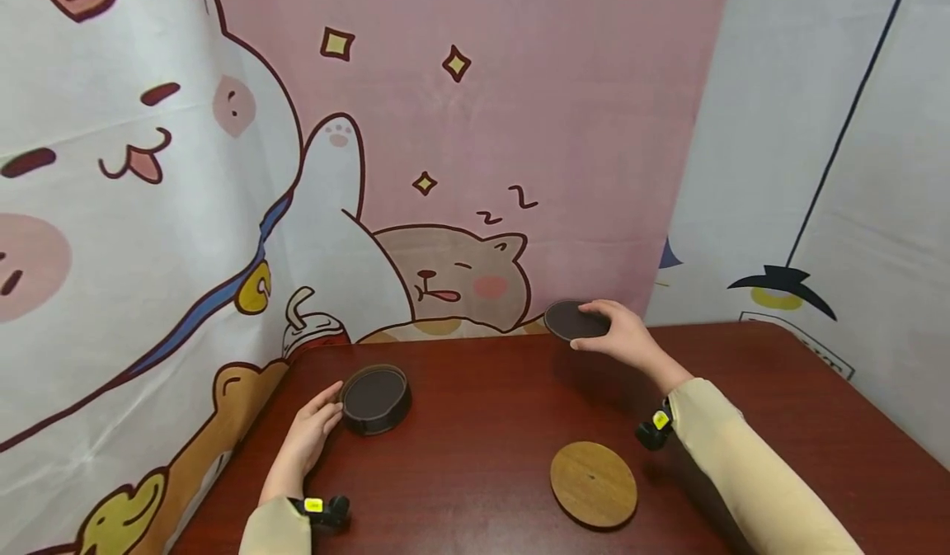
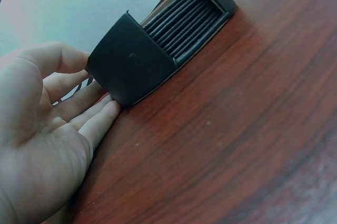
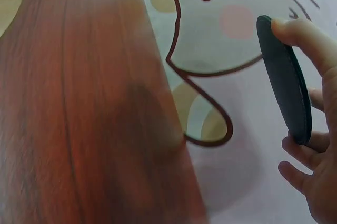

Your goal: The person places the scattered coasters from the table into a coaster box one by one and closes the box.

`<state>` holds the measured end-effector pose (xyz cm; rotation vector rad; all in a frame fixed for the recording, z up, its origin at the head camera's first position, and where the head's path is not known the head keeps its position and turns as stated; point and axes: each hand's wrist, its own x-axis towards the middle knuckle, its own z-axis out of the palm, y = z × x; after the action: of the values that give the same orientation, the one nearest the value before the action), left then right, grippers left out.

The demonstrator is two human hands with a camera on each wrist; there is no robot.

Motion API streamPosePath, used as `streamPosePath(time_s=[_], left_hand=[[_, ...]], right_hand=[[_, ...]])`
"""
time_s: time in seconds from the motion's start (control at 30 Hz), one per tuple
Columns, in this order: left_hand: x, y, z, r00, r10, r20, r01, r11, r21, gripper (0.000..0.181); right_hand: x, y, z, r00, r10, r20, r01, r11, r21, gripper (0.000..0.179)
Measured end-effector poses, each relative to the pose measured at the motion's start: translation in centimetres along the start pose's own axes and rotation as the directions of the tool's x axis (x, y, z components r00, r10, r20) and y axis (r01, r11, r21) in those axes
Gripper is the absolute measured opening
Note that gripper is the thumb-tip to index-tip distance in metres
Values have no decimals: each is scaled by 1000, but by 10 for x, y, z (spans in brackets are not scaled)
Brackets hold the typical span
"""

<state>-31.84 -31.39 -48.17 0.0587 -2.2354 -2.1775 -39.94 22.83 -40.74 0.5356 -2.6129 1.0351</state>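
Observation:
A round black coaster holder [image 1: 376, 399] stands on the table at the left, with a stack of thin dark coasters [image 2: 184, 24] showing through the gap in its side. My left hand [image 1: 308, 435] is beside it, fingertips touching its left wall. At the far side of the table, my right hand [image 1: 612, 335] pinches a round dark coaster [image 1: 570, 322] by its edge, raised above the tabletop. In the right wrist view the coaster [image 3: 284, 82] appears nearly edge-on between thumb and fingers.
A round wooden disc [image 1: 593, 485] lies flat near the front right of the reddish-brown table [image 1: 460, 456]. Cloth with cartoon animals [image 1: 460, 275] hangs behind the table and along its left side. Each wrist carries a small black camera.

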Motion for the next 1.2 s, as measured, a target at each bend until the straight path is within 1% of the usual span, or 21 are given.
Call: streamPosePath(time_s=[0.13, 0.27, 0.37, 0.5, 0.67, 0.8, 0.93, 1.1, 1.2], left_hand=[[0, -1, 0, 1000, 8, 4, -8, 1000, -2, 54], [0, -1, -1, 1000, 9, -12, -9, 1000, 12, 53], [1, -1, -2, 1000, 9, -18, -9, 1000, 16, 53], [2, -1, -2, 1000, 14, -9, -14, 1000, 11, 52], [4, -2, 0, 1000, 18, -9, -18, 1000, 8, 51], [6, -3, 2, 999, 24, -24, -24, 1000, 3, 51], [6, -4, 4, 999, 32, -25, -32, 999, 0, 52], [5, -4, 2, 999, 28, -41, -28, 1000, -2, 51], [6, -4, 2, 999, 28, -40, -28, 1000, -8, 51]], right_hand=[[8, -12, 6, 999, -37, 13, 37, 999, 1, 73], [13, -23, 20, 997, -63, 40, 63, 998, 8, 71], [16, -31, 34, 993, -100, 61, 100, 995, 11, 70], [21, -39, 56, 985, -142, 95, 139, 989, 41, 68], [27, -48, 85, 976, -163, 144, 154, 985, 72, 69], [35, -59, 104, 967, -185, 173, 170, 981, 96, 68], [48, -76, 118, 961, -192, 198, 170, 978, 124, 67], [63, -105, 138, 952, -208, 225, 178, 973, 144, 66], [67, -118, 149, 947, -214, 241, 183, 972, 145, 66]])
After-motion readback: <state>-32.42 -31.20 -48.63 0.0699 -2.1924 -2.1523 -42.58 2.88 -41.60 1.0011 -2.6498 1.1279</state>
